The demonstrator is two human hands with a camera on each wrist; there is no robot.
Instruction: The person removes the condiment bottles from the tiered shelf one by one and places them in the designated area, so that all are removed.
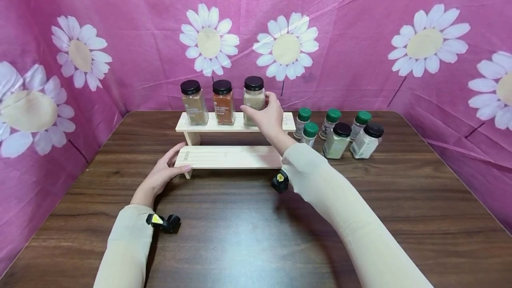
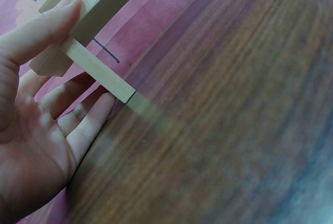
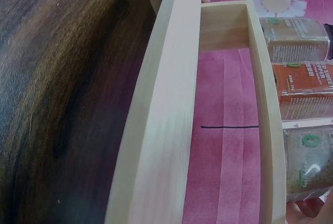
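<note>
A two-tier wooden spice rack (image 1: 236,157) stands on the table. My left hand (image 1: 166,170) holds its left end; the thumb (image 2: 49,28) lies on the lower shelf and the fingers reach around the leg (image 2: 101,70). On the upper shelf, my right hand (image 1: 268,117) grips a black-lidded spice jar (image 1: 254,97) with pale, speckled contents, thumb on one side and fingers on the other. To its left stand a red sweet pepper jar (image 1: 223,103) and a jar of brownish-green spice (image 1: 194,103), both black-lidded. In the right wrist view only fingertips show below the gripped jar (image 3: 309,156).
Right of the rack, several small green-capped bottles (image 1: 329,123) stand on the brown wood-grain table (image 1: 224,234). Beside them are two black-lidded jars, one with greenish contents (image 1: 337,143) and one paler (image 1: 366,143). A pink daisy-print cloth (image 1: 340,39) hangs behind the table.
</note>
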